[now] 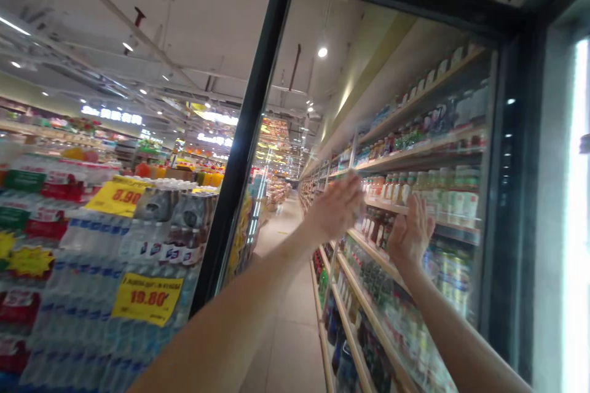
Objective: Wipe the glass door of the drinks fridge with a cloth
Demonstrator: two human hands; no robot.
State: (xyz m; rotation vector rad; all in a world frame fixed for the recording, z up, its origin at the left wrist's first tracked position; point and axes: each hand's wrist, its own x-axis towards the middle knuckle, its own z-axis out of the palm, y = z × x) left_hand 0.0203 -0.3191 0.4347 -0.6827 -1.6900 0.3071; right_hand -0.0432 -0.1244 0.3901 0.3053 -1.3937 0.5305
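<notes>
My left hand (336, 204) is stretched forward with its fingers extended, somewhat blurred. To its right my right hand (412, 232) is raised, fingers up and apart. Neither one holds anything. Both are in front of a clear glass door with a dark frame (258, 116); whether they touch the pane I cannot tell. Seen through or mirrored in the glass behind the hands are long shelves of bottled drinks (463, 199).
At the left stand stacked packs of bottles (87, 270) with a yellow price sign (147, 299) and another yellow sign (115, 196) above. A tiled aisle floor (288, 319) shows through the pane. A bright upright strip (578, 215) is at the right edge.
</notes>
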